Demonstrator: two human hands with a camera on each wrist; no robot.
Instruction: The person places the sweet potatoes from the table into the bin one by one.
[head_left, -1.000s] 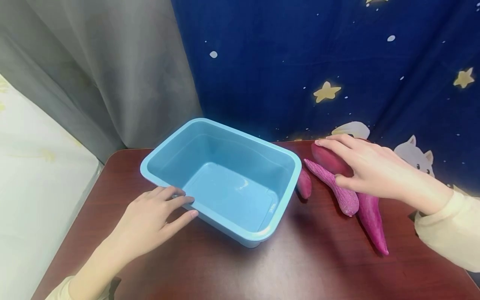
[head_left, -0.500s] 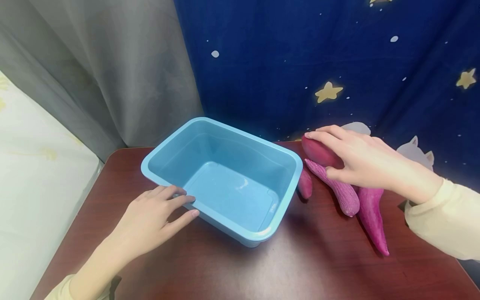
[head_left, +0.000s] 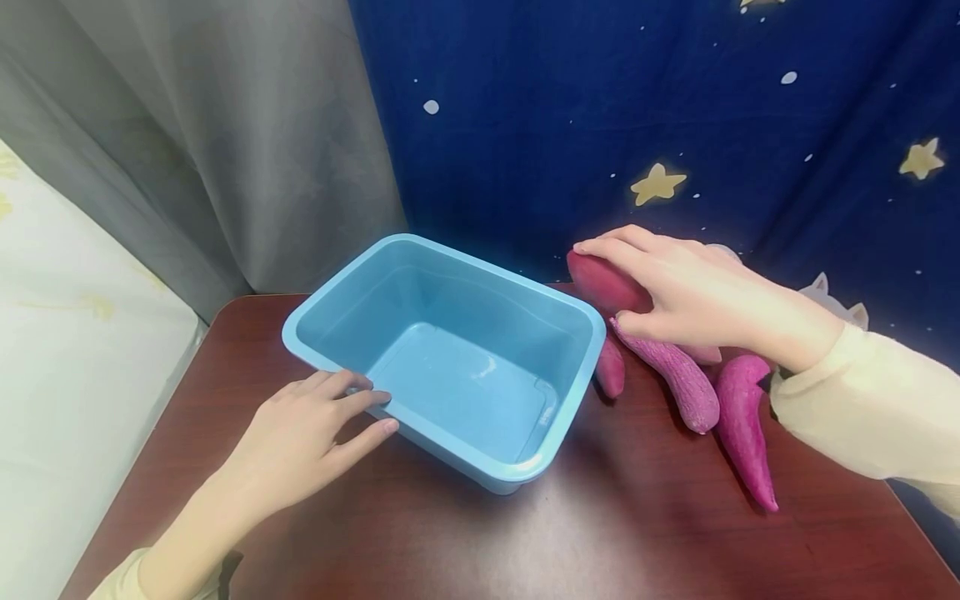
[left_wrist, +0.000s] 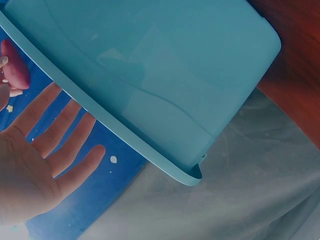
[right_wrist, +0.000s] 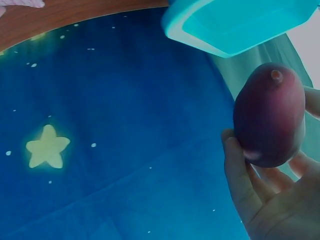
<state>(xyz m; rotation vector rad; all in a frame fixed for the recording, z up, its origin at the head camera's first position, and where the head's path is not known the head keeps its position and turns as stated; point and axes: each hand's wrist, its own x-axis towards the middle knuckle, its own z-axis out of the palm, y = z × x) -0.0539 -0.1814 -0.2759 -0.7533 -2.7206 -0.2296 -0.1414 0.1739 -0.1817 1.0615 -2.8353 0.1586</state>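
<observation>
Open above the basin, crowded along its right side.
From where I stand, nothing hangs over the mouth of the blue basin [head_left: 457, 387]; its raised rim is the barrier between the interior and the purple vegetable [head_left: 606, 282] in the right hand [head_left: 693, 292]. The left hand [head_left: 300, 437] takes up part of the near rim. Low passage on the right is tight: a small vegetable [head_left: 611, 371] sits just beside the wall, with the wrinkled one [head_left: 678, 379] and the tapered one [head_left: 742, 429] beyond. The blue curtain [head_left: 525, 125] hangs behind; the near tabletop [head_left: 637, 517] offers bare room.
</observation>
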